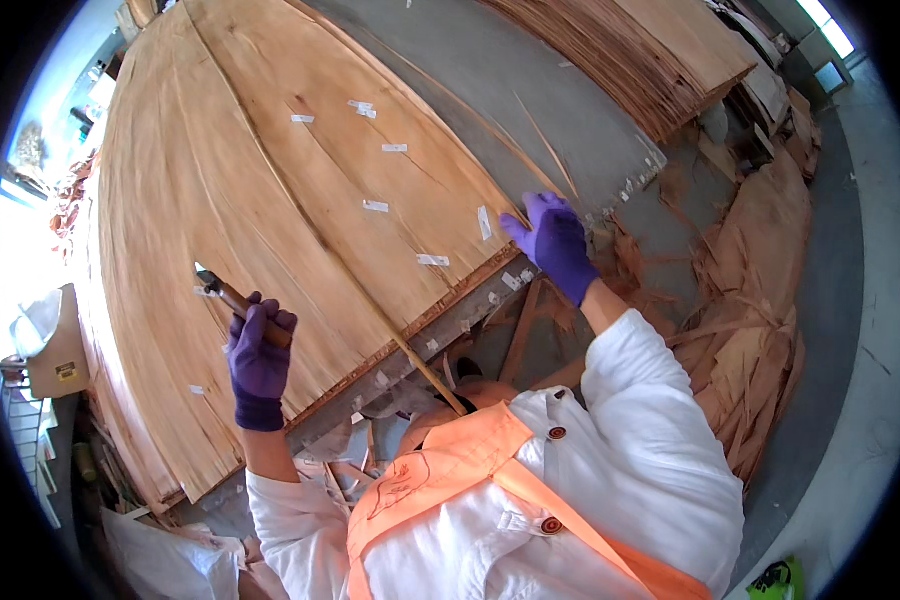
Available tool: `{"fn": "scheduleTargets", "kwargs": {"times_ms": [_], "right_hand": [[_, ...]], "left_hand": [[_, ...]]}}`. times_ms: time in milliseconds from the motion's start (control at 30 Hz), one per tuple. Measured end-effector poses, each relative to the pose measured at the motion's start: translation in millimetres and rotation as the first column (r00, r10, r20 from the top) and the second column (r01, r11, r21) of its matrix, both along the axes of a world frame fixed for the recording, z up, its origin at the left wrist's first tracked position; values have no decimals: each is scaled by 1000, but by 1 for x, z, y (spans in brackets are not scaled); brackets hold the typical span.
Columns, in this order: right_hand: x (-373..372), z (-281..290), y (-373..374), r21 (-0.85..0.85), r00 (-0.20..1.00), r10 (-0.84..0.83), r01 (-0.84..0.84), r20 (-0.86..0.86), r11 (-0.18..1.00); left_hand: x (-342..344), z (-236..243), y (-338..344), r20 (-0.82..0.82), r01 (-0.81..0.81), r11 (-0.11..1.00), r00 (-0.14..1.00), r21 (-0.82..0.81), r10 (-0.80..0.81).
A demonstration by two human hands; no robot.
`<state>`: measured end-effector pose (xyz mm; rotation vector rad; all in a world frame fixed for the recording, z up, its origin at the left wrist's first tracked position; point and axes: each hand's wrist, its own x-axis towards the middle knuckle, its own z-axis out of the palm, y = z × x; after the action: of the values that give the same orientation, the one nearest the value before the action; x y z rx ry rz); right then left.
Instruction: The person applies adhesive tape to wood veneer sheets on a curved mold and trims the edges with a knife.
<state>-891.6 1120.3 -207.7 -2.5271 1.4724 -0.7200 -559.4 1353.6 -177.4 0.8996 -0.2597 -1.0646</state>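
Note:
My left hand, in a purple glove, is closed round the wooden handle of a knife. The knife's dark, short blade points up and away over a large wood veneer sheet. At the sheet's near right corner is my right hand, also gloved in purple, fingers apart, with the thumb by the edge. Several white tape pieces stick to the veneer, which shows cracks along its grain. A long thin wooden rod runs lengthwise across the sheet and over its near edge toward my chest.
The sheet lies on a stack on a grey table. Another veneer stack stands at the far right. Thin veneer strips lie between them. Torn veneer scraps are heaped at right; a cardboard box is at left.

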Motion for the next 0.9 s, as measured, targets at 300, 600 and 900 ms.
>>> {"fn": "scheduleTargets", "kwargs": {"times_ms": [300,600,900], "right_hand": [[14,13,-9,-14,980,71,-69,186,998],[92,65,64,322,714,221,-540,664,778],[81,54,87,31,811,401,-456,427,890]], "left_hand": [[-25,-2,1,156,113,958,975,263,-158],[-76,64,-116,469,68,865,818,497,-333],[-33,32,-98,309,187,949,914,252,-262]]}}
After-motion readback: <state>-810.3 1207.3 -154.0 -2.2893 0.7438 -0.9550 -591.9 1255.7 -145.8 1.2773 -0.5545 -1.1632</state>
